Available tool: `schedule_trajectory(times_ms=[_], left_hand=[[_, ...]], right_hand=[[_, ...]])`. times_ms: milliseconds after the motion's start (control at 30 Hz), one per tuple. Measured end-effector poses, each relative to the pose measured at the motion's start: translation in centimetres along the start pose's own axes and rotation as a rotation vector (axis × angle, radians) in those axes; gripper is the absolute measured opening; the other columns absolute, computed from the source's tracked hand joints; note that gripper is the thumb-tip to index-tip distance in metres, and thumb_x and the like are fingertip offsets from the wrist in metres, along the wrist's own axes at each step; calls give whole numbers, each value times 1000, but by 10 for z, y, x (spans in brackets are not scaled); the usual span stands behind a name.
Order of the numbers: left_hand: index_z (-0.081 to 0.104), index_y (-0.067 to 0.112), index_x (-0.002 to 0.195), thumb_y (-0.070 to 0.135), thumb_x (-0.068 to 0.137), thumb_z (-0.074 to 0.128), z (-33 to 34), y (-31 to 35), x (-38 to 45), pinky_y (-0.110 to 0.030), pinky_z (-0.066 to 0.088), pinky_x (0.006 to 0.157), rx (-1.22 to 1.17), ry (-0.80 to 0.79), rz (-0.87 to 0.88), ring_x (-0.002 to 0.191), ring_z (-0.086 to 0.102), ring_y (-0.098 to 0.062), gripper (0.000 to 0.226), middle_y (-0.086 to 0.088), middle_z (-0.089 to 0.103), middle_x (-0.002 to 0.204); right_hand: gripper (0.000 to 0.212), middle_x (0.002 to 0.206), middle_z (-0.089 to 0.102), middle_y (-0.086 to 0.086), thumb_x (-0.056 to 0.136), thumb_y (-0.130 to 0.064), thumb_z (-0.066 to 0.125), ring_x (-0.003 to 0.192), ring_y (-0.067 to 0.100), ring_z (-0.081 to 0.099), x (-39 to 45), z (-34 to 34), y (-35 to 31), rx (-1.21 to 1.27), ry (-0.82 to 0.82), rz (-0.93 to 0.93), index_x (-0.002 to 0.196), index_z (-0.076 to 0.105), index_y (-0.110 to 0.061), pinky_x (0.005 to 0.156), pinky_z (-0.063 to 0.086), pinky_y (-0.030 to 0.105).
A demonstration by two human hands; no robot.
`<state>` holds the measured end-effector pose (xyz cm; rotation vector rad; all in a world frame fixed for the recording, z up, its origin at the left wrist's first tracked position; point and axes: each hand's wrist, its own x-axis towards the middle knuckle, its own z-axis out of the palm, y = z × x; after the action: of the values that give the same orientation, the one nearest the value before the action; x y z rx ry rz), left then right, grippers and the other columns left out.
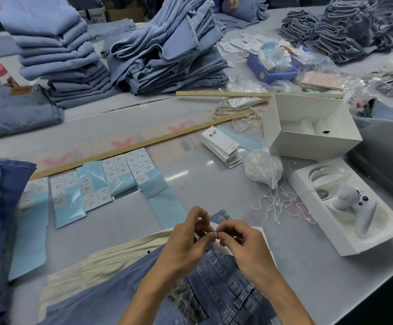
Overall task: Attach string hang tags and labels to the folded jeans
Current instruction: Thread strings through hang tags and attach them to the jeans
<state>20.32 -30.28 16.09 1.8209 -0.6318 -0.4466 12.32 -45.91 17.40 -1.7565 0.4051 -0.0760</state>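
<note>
So right at the near edge of the table [214, 165] there's a pair of folded jeans [214, 289], waistband facing away from the person, and both hands are working just over that waistband. The left hand [186, 240] and the right hand [242, 245] are both pinched together, fingertips almost meeting, on what looks like a tiny white string fastener; the string itself is too thin to make out properly. A white hang tag [258, 233] pokes out from under the right hand, lying on the jeans. My read: this is the step of closing the string loop through a belt loop, and next up it wants a firm push to snap the ends, then a label. Beyond the jeans to the left sit the label sheets [92, 184] on blue backing; beyond to the right are loose tag strings [277, 202], and farther back a stack of hang tags [221, 144]. Way past those, big piles of folded denim [62, 55].
</note>
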Motion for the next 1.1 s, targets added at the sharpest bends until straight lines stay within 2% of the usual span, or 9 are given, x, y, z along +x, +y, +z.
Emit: schedule_trajectory(times_ms=[333, 500, 567, 633, 700, 800, 900, 1000, 1100], left_hand=[[62, 20, 91, 46, 72, 89, -6, -13, -1, -25, 52, 67, -211, 25, -95, 72, 67, -23, 41, -2, 72, 85], [61, 41, 98, 61, 66, 86, 0, -20, -5, -18, 49, 68, -105, 209, -108, 73, 59, -11, 46, 12, 58, 100], [54, 46, 108, 59, 63, 85, 12, -22, -13, -17, 48, 68, -163, 299, -206, 73, 56, -5, 56, 15, 57, 98], [48, 49, 118, 51, 64, 87, 29, -24, -22, -19, 51, 71, -211, 217, -286, 75, 59, -3, 67, 14, 63, 94], [51, 42, 123, 26, 77, 82, 49, -28, -28, -23, 55, 79, -238, 148, -303, 84, 69, -4, 58, 14, 73, 96], [64, 28, 113, 4, 88, 66, 70, -31, -26, -24, 56, 82, -250, 336, -337, 91, 73, -6, 35, 9, 77, 93], [65, 23, 97, 7, 88, 67, 71, -28, -20, -21, 53, 74, -337, 478, -411, 81, 71, -10, 18, 2, 74, 81], [63, 26, 100, 11, 90, 67, 61, -33, -31, -21, 55, 81, -353, 520, -413, 86, 71, -7, 18, 11, 73, 84], [66, 25, 100, 8, 90, 67, 32, -55, -63, -27, 57, 84, -372, 627, -403, 87, 71, -10, 20, 6, 74, 88]], right_hand=[[21, 92, 72, 2, 90, -7, 74, 89, 18, 70, -1, -7, -5, 7, -147, -2, 95, 71, -27, 85, 58, 33], [20, 87, 74, 1, 87, -9, 78, 83, 18, 72, 6, -12, -9, -47, -154, 1, 90, 73, -29, 81, 58, 29], [24, 84, 75, 1, 88, -6, 75, 80, 17, 73, 10, -11, -6, -3, -29, -1, 87, 73, -30, 76, 58, 26], [27, 83, 75, 2, 89, -2, 72, 79, 18, 73, 11, -3, -3, 50, 35, 12, 85, 72, -29, 73, 58, 25], [34, 83, 75, -1, 88, 1, 71, 80, 14, 73, 9, 10, 4, 3, -46, 5, 86, 72, -33, 74, 57, 22], [42, 88, 76, -8, 89, 3, 69, 84, 9, 73, 12, 19, 12, -130, -138, -80, 91, 72, -39, 76, 56, 20], [39, 116, 69, -10, 90, 1, 70, 111, 12, 65, 34, 8, 22, -307, 6, -213, 113, 69, -30, 94, 52, 28], [56, 153, 42, 0, 93, -15, 70, 144, 21, 37, 50, -4, 41, -647, -168, -58, 145, 49, -16, 116, 29, 30], [63, 156, 38, 18, 92, -15, 71, 141, 36, 41, 45, 4, 60, -820, -267, 101, 148, 43, -5, 117, 27, 41]])
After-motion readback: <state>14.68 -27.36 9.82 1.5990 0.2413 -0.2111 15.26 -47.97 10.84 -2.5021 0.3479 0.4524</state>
